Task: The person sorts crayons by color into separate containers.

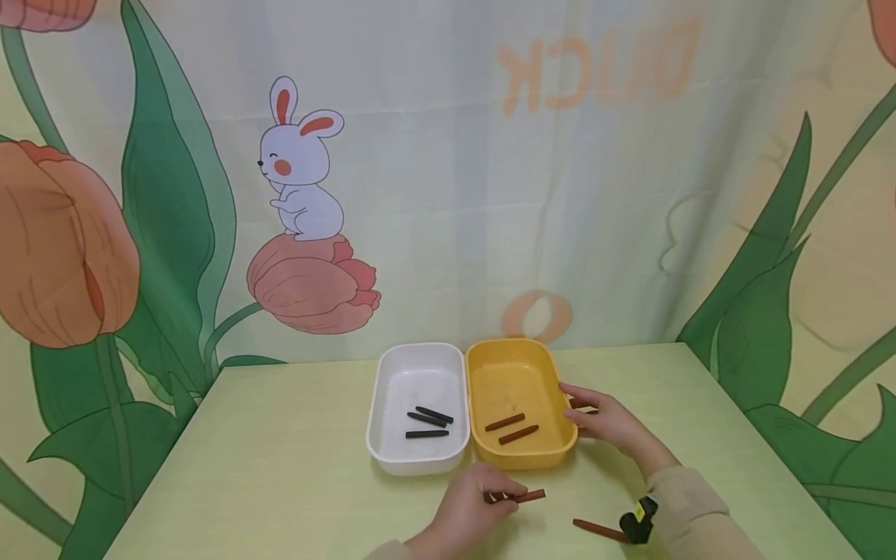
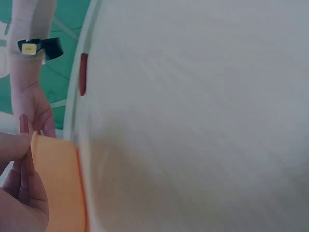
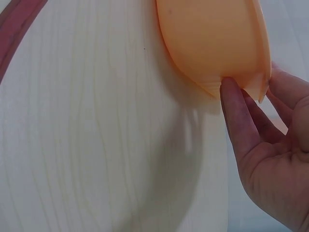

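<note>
My left hand (image 1: 479, 502) pinches a brown crayon (image 1: 532, 495) in front of the trays; the crayon (image 2: 24, 124) shows above the thumb in the left wrist view. More brown shows between the fingers, partly hidden by them. My right hand (image 1: 612, 428) grips the right rim of the yellow tray (image 1: 521, 460); the right wrist view shows thumb and fingers pinching this tray (image 3: 212, 43). Brown stick shapes (image 1: 579, 404) show by its fingers, partly covered. Two brown crayons (image 1: 519, 435) lie in the yellow tray.
Left of the yellow tray and against it stands a white tray (image 1: 418, 467) with three black crayons (image 1: 427, 434). Another brown crayon (image 1: 598, 530) lies on the table (image 1: 280, 467) by the right wrist's camera. A printed curtain (image 1: 448, 194) hangs behind the table.
</note>
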Available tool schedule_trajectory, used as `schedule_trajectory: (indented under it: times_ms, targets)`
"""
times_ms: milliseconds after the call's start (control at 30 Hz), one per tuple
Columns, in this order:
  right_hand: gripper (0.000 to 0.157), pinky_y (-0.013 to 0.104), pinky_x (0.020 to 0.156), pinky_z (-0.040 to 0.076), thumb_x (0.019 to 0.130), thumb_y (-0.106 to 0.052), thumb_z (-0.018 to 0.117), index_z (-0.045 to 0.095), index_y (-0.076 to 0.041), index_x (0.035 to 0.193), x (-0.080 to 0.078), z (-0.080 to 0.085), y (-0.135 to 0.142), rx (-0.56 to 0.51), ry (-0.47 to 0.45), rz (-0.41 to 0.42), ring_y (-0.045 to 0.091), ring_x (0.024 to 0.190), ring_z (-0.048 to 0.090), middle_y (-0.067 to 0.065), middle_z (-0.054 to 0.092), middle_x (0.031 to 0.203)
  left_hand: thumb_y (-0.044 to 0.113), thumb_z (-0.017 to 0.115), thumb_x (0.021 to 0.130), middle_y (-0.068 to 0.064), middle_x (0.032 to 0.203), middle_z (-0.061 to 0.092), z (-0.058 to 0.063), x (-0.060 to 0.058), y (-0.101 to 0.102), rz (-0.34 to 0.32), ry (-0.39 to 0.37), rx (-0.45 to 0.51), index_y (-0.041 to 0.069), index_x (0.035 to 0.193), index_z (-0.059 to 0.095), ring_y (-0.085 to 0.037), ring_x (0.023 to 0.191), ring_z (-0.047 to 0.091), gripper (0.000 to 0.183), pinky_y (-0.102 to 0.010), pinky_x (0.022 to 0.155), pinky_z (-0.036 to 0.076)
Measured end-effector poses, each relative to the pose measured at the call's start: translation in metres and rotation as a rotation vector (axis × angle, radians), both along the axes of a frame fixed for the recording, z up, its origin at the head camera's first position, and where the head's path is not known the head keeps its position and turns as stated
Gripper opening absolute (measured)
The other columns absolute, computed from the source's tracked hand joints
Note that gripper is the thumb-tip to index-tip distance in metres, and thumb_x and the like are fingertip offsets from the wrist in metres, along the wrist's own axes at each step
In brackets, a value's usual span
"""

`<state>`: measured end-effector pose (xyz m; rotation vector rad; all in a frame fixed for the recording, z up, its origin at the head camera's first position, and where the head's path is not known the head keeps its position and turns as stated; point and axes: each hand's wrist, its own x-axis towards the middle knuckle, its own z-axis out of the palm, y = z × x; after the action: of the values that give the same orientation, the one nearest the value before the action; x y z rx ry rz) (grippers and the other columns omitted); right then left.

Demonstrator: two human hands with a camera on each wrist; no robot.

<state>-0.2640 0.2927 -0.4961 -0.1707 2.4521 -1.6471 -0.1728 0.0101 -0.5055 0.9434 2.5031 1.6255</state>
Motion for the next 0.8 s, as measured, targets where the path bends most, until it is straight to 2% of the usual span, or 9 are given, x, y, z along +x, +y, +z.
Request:
schedule_trajectory:
  times_ms: [133,300,467,633,800]
  targets:
    - [0.056,0.040,0.083,0.057,0.099,-0.012,0.061,0.040,-0.002,0.150,0.000,0.000,0.000,-0.005,0.001,0.000,0.033,0.105,0.061,0.027,0.049,0.129,-0.003,0.077,0.081,0.008,0.086,0.070,0.006,-0.007,-0.001,0.043,-0.004,0.012,0.012,0.099,0.081,-0.001,0.077,0.058,0.024,-0.018,0.066,0.052]
    - [0.056,0.040,0.083,0.058,0.099,-0.010,0.061,0.040,0.000,0.150,-0.001,-0.002,0.001,-0.024,0.002,0.007,0.033,0.105,0.061,0.027,0.049,0.129,-0.005,0.077,0.079,0.003,0.086,0.067,0.014,-0.015,-0.003,0.097,0.009,0.070,0.008,0.098,0.080,-0.005,0.077,0.059,0.023,-0.020,0.066,0.053]
    - [0.057,0.040,0.084,0.057,0.099,-0.012,0.061,0.040,-0.002,0.150,-0.002,-0.002,0.002,-0.004,0.000,0.008,0.032,0.107,0.060,0.026,0.049,0.131,-0.004,0.078,0.079,0.002,0.084,0.068,0.028,-0.023,-0.002,0.166,0.024,0.085,0.008,0.095,0.081,-0.011,0.079,0.060,0.021,-0.023,0.070,0.052]
    - [0.058,0.040,0.084,0.057,0.099,-0.014,0.061,0.038,-0.002,0.151,-0.002,-0.002,0.004,-0.007,0.005,0.030,0.032,0.107,0.060,0.027,0.048,0.132,-0.003,0.077,0.080,0.002,0.086,0.068,0.042,-0.030,-0.001,0.196,0.020,0.086,0.010,0.097,0.081,-0.013,0.080,0.060,0.022,-0.023,0.070,0.052]
    - [0.059,0.041,0.084,0.057,0.099,-0.014,0.061,0.037,-0.001,0.151,-0.001,-0.002,0.004,-0.019,0.010,0.044,0.035,0.108,0.060,0.030,0.047,0.133,-0.001,0.077,0.082,0.002,0.088,0.068,0.051,-0.037,0.002,0.198,0.028,0.105,0.009,0.098,0.080,-0.012,0.082,0.061,0.020,-0.022,0.071,0.053]
